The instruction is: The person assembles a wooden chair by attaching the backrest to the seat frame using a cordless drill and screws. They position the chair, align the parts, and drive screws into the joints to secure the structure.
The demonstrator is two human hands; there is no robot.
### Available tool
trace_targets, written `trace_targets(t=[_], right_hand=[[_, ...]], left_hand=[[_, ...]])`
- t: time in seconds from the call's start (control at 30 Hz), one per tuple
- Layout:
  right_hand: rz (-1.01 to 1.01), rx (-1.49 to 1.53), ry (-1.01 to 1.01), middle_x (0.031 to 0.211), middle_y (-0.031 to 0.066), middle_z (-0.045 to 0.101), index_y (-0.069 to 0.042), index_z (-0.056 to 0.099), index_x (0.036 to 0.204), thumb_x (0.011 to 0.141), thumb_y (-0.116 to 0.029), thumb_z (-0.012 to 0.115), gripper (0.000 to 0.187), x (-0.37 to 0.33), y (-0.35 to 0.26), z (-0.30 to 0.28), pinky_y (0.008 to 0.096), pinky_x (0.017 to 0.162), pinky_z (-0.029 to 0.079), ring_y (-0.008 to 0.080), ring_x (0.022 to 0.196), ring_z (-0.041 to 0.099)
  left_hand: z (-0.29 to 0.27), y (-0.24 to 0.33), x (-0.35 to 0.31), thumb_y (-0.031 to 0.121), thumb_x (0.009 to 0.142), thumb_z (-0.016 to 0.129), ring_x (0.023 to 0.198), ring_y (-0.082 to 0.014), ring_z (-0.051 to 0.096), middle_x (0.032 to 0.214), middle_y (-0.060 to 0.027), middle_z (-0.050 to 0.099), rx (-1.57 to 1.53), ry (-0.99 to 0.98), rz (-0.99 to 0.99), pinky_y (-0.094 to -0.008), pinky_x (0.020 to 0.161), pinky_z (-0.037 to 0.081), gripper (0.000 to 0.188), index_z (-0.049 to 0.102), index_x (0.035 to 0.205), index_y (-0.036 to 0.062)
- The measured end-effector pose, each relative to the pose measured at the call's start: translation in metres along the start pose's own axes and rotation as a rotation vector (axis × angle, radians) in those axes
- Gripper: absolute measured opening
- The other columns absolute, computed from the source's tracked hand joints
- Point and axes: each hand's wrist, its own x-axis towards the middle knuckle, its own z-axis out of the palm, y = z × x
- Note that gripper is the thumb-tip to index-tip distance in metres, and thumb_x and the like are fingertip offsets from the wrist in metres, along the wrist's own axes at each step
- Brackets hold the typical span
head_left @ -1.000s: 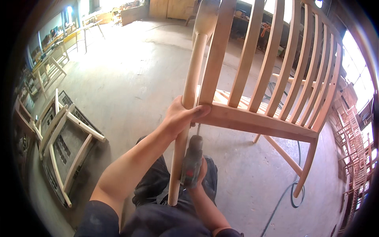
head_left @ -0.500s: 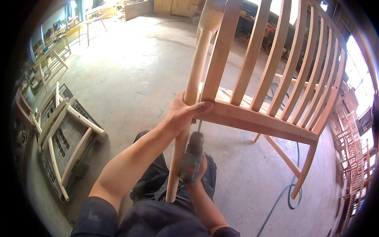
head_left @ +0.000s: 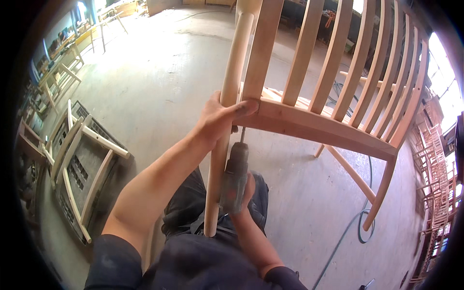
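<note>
An unfinished wooden chair [head_left: 319,124] with a slatted back stands before me. My left hand [head_left: 217,120] is closed around its round upright leg [head_left: 212,193]; the thumb presses on the end of the rail below the slats. In my right hand [head_left: 248,193] is a dark power drill [head_left: 235,181], pointing upward beside the leg. Its thin bit [head_left: 242,135] meets the underside of the rail near that corner, though the tip cannot be made out. Part of my right hand is hidden behind the drill.
Left on the floor, wooden frame pieces [head_left: 104,140] lie on a dark slatted platform [head_left: 77,164]. A green hose [head_left: 338,246] curls near the chair's right leg [head_left: 381,193]. Stacked chair frames [head_left: 432,188] line the right side; a wooden trestle-like frame [head_left: 63,79] stands far left.
My view has shifted, so the chair, drill and both hands appear higher in the picture. Both grips stay the same, and the drill remains against the rail.
</note>
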Motion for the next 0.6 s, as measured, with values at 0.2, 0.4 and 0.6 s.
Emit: trace_targets(t=[0.2, 0.4, 0.6], right_hand=[[0.014, -0.026, -0.002, 0.086, 0.0127, 0.061, -0.006, 0.063, 0.107, 0.080, -0.003, 0.068, 0.028, 0.015, -0.020, -0.008, 0.0412, 0.073, 0.048, 0.0333, 0.082, 0.062], [-0.007, -0.051, -0.007, 0.086, 0.0121, 0.064, -0.006, 0.064, 0.105, 0.080, -0.005, 0.068, 0.025, 0.033, -0.036, -0.022, 0.0414, 0.073, 0.048, 0.0342, 0.082, 0.063], [-0.040, -0.107, -0.022, 0.087, 0.0110, 0.064, -0.006, 0.065, 0.104, 0.083, -0.009, 0.068, 0.022, 0.050, -0.058, -0.056, 0.0400, 0.071, 0.047, 0.0311, 0.080, 0.062]], left_hand=[[0.013, -0.005, 0.000, 0.049, 0.075, 0.086, 0.079, -0.0125, 0.060, 0.091, -0.0045, 0.065, 0.024, -0.015, 0.074, -0.0316, 0.066, 0.048, 0.060, 0.064, 0.111, 0.0058], [0.026, 0.006, 0.002, 0.046, 0.079, 0.085, 0.075, -0.0115, 0.059, 0.093, -0.0037, 0.064, 0.037, -0.033, 0.061, -0.0294, 0.061, 0.048, 0.060, 0.060, 0.116, 0.0054], [0.046, 0.021, -0.001, 0.052, 0.079, 0.085, 0.093, -0.0144, 0.063, 0.108, -0.0073, 0.064, 0.131, 0.055, 0.075, -0.0308, 0.075, 0.055, 0.083, 0.049, 0.133, 0.0014]])
